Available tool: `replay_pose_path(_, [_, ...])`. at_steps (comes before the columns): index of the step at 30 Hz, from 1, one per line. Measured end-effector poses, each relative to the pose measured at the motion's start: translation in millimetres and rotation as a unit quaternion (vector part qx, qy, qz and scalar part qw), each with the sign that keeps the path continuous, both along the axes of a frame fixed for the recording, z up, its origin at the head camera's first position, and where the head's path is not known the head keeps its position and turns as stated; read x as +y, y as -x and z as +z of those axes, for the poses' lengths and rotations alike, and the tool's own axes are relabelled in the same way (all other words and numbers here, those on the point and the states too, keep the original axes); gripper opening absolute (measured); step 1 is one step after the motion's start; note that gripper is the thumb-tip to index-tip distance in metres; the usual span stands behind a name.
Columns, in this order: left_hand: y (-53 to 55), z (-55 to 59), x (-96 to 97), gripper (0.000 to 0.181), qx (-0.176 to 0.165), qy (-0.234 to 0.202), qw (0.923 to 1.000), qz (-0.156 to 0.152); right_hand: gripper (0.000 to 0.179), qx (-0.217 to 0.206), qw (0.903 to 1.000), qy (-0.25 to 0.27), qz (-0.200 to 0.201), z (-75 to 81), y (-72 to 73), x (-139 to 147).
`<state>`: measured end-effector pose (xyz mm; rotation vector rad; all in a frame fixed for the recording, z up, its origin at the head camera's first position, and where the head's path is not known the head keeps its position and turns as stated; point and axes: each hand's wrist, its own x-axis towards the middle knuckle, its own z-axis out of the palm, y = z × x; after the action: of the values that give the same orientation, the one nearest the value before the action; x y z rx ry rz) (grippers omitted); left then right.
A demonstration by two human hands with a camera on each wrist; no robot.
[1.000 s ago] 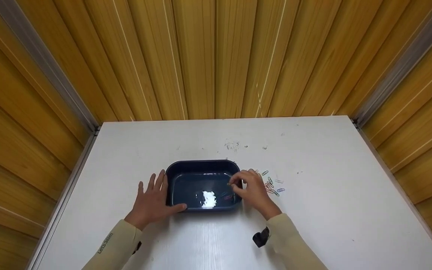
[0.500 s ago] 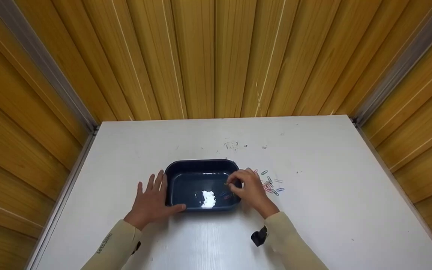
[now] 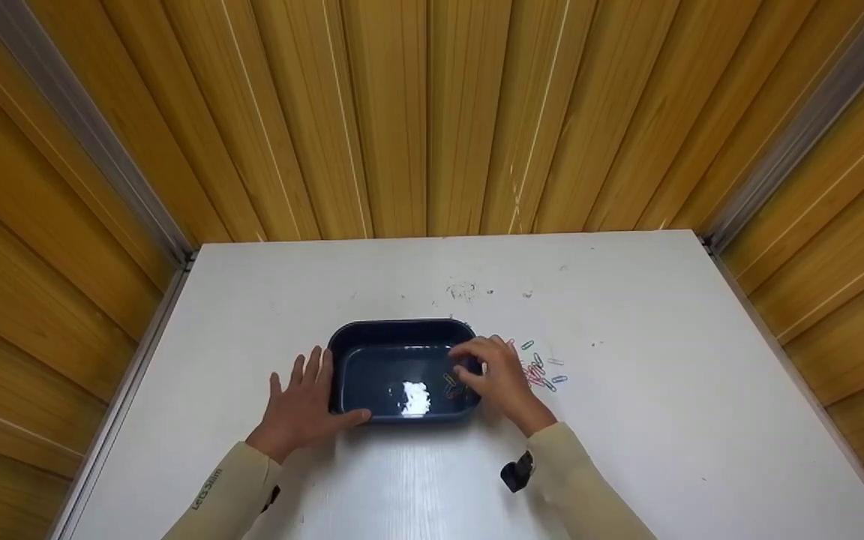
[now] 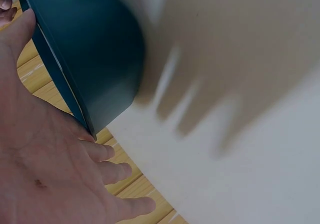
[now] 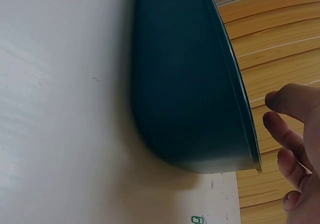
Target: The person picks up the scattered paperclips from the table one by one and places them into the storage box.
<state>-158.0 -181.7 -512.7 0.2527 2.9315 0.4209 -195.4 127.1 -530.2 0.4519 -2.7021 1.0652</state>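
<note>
A dark blue rectangular dish (image 3: 372, 375) stands on the white table in the head view. Spread, straight fingers of my left hand (image 3: 298, 410) rest along its left side, with the thumb on the front rim. Over the dish's right rim hovers my right hand (image 3: 505, 381); thumb and index finger are apart, with nothing seen between them. Several coloured paper clips (image 3: 451, 386), one of them yellow, lie inside the dish beneath those fingers. Just right of this hand is a loose pile of paper clips (image 3: 535, 373), partly hidden by it. The right wrist view shows the dish's outer wall (image 5: 185, 78).
A few paper clips lie apart from the pile, such as a green paper clip (image 3: 528, 345) and a blue paper clip (image 3: 559, 379). Dark marks (image 3: 462, 291) show on the table (image 3: 627, 300) behind the dish. Wood-patterned walls (image 3: 394, 120) enclose the back and sides.
The right hand's thumb and index finger, which pinched a yellow paper clip over the dish, have parted. The yellow clip now lies in the dish. The left hand has stayed in place.
</note>
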Motion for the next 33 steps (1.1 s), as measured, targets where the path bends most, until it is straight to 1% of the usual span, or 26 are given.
replay_pose_path(3, [-0.1,-0.1,-0.2,0.119,-0.002,0.000,1.0000,-0.001,0.021,0.004,0.9999,0.009,-0.006,0.6,-0.7,2.5])
replay_pose_path(9, [1.0,-0.3,-1.4,0.120,-0.006,0.004,1.0000,0.000,0.023,-0.003,0.9991,0.041,-0.009,0.5,-0.5,9.0])
replay_pose_path(15, [1.4,1.6,-0.7,0.118,-0.001,0.001,1.0000,-0.001,0.024,-0.003,0.9978,0.060,-0.025,-1.4,0.2,19.9])
replay_pose_path(22, [0.1,1.0,-5.3,0.119,-0.007,0.004,1.0000,0.002,0.027,-0.009,0.9961,0.084,-0.026,-4.4,-1.1,34.3])
replay_pose_path(28, [0.8,-1.0,-4.5,0.120,-0.021,-0.005,0.9997,0.011,0.029,-0.026,0.9932,0.101,-0.052,-5.1,-3.4,49.3])
replay_pose_path(33, [0.4,-2.8,-2.7,0.119,-0.015,-0.003,0.9998,0.011,0.029,-0.030,0.9922,0.102,-0.066,-6.7,-4.7,60.1])
